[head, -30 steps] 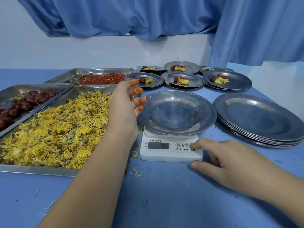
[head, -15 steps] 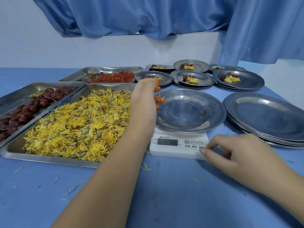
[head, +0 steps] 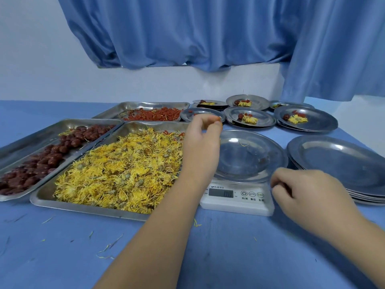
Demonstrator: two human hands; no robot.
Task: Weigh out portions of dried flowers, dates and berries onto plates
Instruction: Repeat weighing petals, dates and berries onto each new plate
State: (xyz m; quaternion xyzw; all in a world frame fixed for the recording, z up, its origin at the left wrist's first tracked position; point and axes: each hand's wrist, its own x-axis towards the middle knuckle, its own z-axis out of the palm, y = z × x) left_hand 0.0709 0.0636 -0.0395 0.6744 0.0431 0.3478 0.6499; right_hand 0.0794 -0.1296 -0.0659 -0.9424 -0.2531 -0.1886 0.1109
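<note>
Head view: a bare steel plate point(head: 250, 161) is seen seated on a small white scale point(head: 235, 202) near the middle of the blue surface point(head: 208, 253), with only a stray yellow strand lying in it. The left hand point(head: 201, 147) is held over the gap between that plate's left rim and the tray point(head: 83, 207) of dried flowers point(head: 116, 170). Its fingers are curled toward the thumb in a narrow grip, and whether anything is pinched there cannot be told. The right hand point(head: 308, 190) is placed just beside the right edge of the scale, close to its buttons, with fingers loosely curled and nothing seen in its grip. The display point(head: 220, 193) is lit, but its figures are too blurred to be read. Dates point(head: 41, 161) are heaped at far left and berries point(head: 154, 114) behind. Several filled plates point(head: 250, 119), each with flowers and red fruit, are set at the back. A stack of empty plates point(head: 337, 161) is kept to the right, apart from the scale.

The step in hand is judged to be the start of a fresh portion: the plate is on, the scale is likely being readied, and nothing has been weighed out yet. Next, a small pinch of flowers would need to be lifted and let fall at the plate's centre while the display is watched. The flowers look light and brittle, so strands may be shed, and the plate should not be pressed lest the reading be upset.
</note>
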